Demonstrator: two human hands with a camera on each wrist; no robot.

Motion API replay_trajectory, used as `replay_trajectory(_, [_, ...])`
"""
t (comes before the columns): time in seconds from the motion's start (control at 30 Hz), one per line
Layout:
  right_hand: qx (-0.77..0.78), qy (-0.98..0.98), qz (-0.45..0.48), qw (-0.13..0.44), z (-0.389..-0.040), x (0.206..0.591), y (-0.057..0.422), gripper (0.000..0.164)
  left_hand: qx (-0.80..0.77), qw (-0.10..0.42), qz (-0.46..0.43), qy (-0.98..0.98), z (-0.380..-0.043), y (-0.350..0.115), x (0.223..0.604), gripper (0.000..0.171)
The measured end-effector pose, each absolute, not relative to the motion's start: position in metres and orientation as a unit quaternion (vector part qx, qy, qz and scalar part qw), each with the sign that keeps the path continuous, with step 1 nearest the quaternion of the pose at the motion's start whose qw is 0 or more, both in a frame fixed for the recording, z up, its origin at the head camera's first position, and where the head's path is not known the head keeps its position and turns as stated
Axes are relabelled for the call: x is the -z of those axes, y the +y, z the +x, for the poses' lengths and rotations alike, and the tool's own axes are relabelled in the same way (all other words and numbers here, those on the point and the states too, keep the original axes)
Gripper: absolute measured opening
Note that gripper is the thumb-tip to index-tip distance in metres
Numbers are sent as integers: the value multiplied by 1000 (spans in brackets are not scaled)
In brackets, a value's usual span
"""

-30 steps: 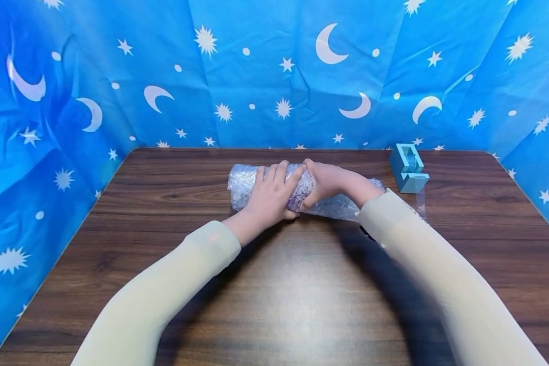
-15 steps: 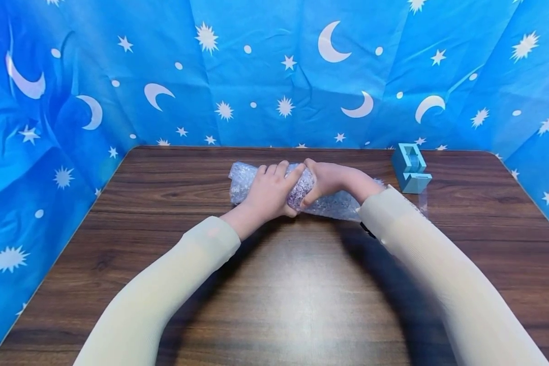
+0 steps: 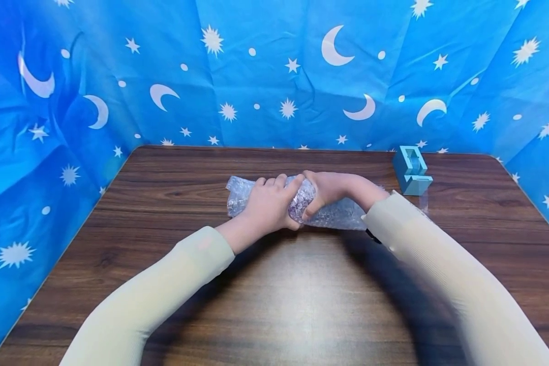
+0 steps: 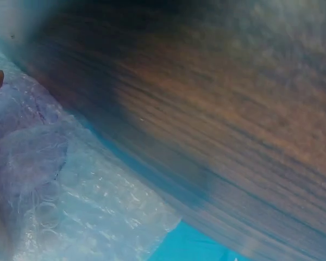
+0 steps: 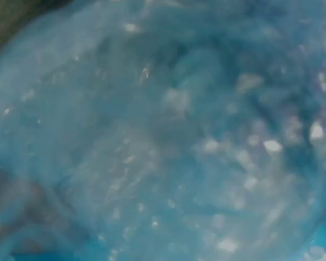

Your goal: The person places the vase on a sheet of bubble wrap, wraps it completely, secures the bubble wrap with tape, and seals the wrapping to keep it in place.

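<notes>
A bundle of clear bubble wrap (image 3: pixel 239 197) lies crosswise on the table, with something purplish showing through it in the head view. My left hand (image 3: pixel 267 206) grips the bundle's middle from above, fingers curled over the far side and thumb near the front. Close beside it, my right hand (image 3: pixel 328 190) holds the bundle's right part between thumb and fingers. A loose flap of wrap trails out under the right wrist. In the left wrist view, a purple object (image 4: pixel 30 144) shows blurrily through the wrap. Bubble wrap (image 5: pixel 152 163) fills the right wrist view.
A teal tape dispenser (image 3: pixel 413 170) stands at the back right of the wooden table (image 3: pixel 164 203), with a strip of clear tape hanging off its front. Behind the table hangs a blue cloth (image 3: pixel 256 76) with moons and stars.
My left fingers, spread flat over the wrap a second ago, have curled round it. The bundle and both hands have shifted slightly toward me. The right hand has kept its hold.
</notes>
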State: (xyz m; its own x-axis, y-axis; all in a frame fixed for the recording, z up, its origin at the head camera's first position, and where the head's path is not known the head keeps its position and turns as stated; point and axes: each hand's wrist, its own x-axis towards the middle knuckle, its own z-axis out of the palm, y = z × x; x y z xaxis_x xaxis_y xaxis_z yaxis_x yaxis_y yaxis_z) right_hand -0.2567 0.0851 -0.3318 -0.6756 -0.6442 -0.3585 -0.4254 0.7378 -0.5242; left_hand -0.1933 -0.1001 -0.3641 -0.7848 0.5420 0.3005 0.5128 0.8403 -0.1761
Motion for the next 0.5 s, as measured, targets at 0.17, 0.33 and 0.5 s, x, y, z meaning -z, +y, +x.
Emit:
replay_trajectory(0.17, [198,890,-305,276,-254,334,87,90,-47,142,-272,-951,-188,-97,361,107])
replay_trajectory(0.33, [211,890,-311,258,-250,337,90,85,-57,143,-273,-950,-185,-95,359,108])
replay_trajectory(0.5, [224,897,-307,226,-242,340,91,86,-64,162,-274,-946,-183,-94,360,106])
